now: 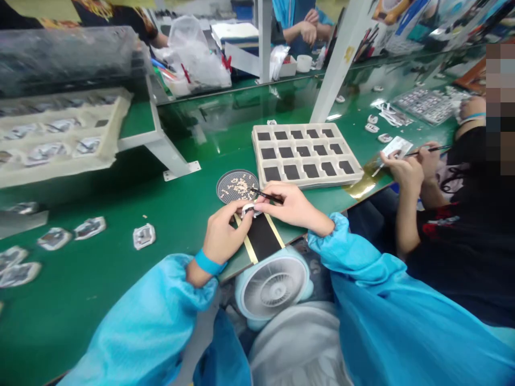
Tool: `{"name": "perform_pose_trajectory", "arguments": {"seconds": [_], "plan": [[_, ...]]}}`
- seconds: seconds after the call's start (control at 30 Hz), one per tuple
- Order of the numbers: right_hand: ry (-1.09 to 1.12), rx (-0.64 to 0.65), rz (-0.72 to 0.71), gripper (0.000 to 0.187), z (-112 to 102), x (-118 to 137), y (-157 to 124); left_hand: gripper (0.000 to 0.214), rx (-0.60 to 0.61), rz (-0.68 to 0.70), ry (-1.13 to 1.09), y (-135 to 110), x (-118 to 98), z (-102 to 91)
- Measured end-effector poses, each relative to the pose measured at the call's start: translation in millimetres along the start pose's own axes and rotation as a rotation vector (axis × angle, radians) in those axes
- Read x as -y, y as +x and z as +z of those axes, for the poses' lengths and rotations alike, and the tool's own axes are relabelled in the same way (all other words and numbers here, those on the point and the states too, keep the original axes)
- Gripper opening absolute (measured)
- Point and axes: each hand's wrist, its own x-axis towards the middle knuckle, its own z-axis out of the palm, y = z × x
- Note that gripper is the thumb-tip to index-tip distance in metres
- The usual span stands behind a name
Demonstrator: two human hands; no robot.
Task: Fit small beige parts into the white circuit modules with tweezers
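- The left hand (223, 233) lay just on the near side of the round mesh dish (237, 186). Its fingers were closed in a pinch on a small white part (248, 208).
- The small white part sat at the near rim of the dish, on its right side, directly over the far end of the black pad (261, 236).
- The right hand (292, 206) lay to the right of the dish and slightly nearer the person. Its thumb and forefinger were closed on a pair of tweezers (265, 196).
- The long axis of the tweezers ran from the right hand leftward and away, toward the dish. The tip stood over the right edge of the dish, just beyond the white part.
- The white part therefore lay just beside the tweezer tip, on its near side. Both hands all but met there; the left held the part and the right held the tool.
- Whether the tweezer tip gripped anything could not be told.
- The dish held many small pale pieces, scattered across its mesh.
- A compartment tray (308, 154) with dark inserts stood to the right of the dish and farther away on the green desk (120, 268).
- Loose wrapped parts (144, 236) lay well to the left of the dish.
- A small fan (273, 284) sat on the near side of the dish, below the desk edge.
- A co-worker's hands (404, 166) were at work well to the right of the dish, beyond the tray.
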Motion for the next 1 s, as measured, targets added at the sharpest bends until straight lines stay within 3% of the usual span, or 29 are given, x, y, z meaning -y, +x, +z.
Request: {"name": "perform_pose_trajectory", "arguments": {"seconds": [0.13, 0.3, 1.0], "plan": [[-0.157, 0.005, -0.148, 0.013, 2, -5, -4, 0.019, -0.002, -0.014, -0.017, -1, 2, 1.4], [-0.255, 0.018, -0.220, 0.013, 5, -11, -8, 0.019, -0.019, -0.042, -0.015, -1, 5, 1.2], [-0.432, 0.162, -0.259, 0.016, -1, 0, 9, 0.023, -0.006, -0.025, 0.000, 5, 16, -2.9]]}}
